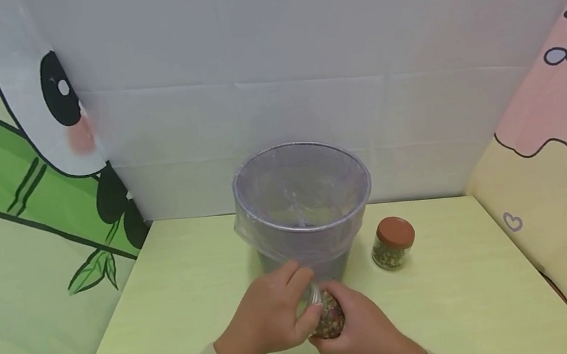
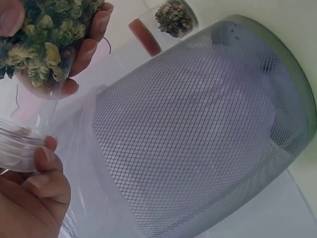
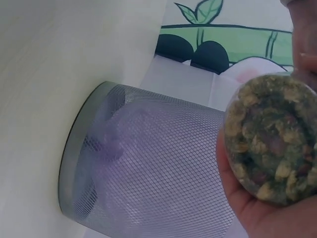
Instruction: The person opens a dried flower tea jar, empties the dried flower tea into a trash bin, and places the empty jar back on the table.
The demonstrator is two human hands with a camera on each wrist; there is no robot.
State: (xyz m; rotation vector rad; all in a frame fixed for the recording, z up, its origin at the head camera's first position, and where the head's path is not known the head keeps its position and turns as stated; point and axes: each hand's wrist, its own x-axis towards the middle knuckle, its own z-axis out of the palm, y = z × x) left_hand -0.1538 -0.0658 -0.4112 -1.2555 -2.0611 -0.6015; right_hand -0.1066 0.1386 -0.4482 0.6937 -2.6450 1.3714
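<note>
A clear jar [image 1: 329, 315] of dried flower buds is tilted in front of the mesh bin. My right hand [image 1: 358, 328] grips its body, fingers wrapped around the side; the right wrist view faces the jar's round base [image 3: 272, 144]. At the other end my left hand [image 1: 270, 312] holds the clear ridged neck [image 2: 17, 146], thumb and fingertips close around it. The buds [image 2: 47, 44] lie toward the base, away from the neck. My left fingers partly hide the jar's mouth.
The wire mesh bin [image 2: 188, 134] stands just beyond my hands, a thin purplish bag [image 1: 295, 244] folded over its rim. Right of it stands another jar [image 1: 389, 254] of dried buds with a reddish-brown lid [image 1: 396, 232]. A pale wall [image 1: 292, 30] rises behind the table [image 1: 453, 299].
</note>
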